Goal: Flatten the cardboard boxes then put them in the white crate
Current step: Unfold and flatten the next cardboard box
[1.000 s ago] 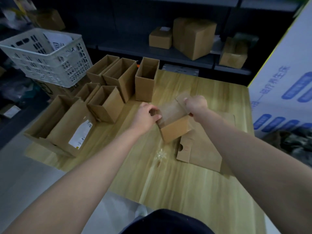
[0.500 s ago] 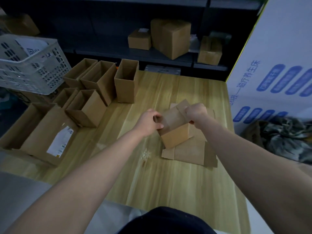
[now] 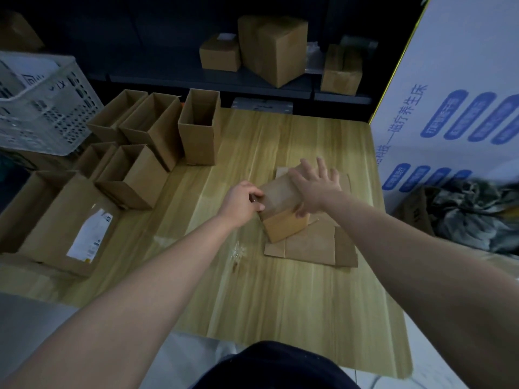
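Centrally on the worktop (image 3: 280, 299), a box (image 3: 283, 228) sits on flattened cardboard (image 3: 314, 248); the left hand (image 3: 241, 203) pinches its top edge while the right hand (image 3: 314, 186), fingers spread, presses on top. Open boxes (image 3: 196, 127) stand between it and the crate (image 3: 42, 113) at far left.

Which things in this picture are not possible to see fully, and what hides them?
Head view.
1. The white crate: cut off by the left edge; its wall hides most contents.
2. The small box: the right hand covers its top, the left hand its left edge, so its flaps are unclear.
3. The flattened cardboard: partly under the small box; sheet count unclear.
4. The label on the large box: print too small.
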### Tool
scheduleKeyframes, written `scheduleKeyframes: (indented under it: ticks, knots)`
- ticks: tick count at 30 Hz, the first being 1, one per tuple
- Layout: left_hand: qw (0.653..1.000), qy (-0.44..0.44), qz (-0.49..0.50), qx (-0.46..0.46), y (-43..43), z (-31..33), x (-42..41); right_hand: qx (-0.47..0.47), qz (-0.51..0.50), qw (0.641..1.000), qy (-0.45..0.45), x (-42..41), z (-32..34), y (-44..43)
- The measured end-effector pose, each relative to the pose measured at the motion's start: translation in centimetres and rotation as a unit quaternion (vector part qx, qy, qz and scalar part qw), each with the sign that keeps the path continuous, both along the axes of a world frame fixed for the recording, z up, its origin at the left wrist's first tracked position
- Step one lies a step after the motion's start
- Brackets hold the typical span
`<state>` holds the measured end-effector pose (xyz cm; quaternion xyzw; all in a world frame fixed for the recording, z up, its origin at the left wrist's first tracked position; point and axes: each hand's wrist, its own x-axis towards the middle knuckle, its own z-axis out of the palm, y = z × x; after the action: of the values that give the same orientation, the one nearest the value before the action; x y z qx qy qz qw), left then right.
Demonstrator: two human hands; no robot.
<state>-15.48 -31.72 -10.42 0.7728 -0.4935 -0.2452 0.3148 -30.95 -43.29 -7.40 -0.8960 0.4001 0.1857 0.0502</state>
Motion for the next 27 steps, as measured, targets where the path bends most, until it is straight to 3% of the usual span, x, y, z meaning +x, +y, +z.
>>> scheduleKeyframes:
  ticks: [4, 16, 22, 27]
  knots:
    - [0.999, 0.043, 0.015, -0.019, 0.0, -0.4, -0.1, -0.031, 0.074, 0.996, 0.026, 1.2, -0.2, -0.2]
    - [0.985, 0.118, 0.122, -0.015, 0.2, -2.0, -0.6, -0.021, 0.056, 0.998, -0.003, 1.1, -2.1, 0.0]
    - [0.955, 0.245, 0.166, 0.011, -0.2, -2.2, -0.3, -0.018, 0.054, 0.998, -0.005, 0.9, -2.4, -0.1]
    - [0.954, 0.265, 0.14, 0.029, -0.7, -2.1, 0.1, -0.018, 0.053, 0.998, -0.005, 0.6, -2.7, -0.1]
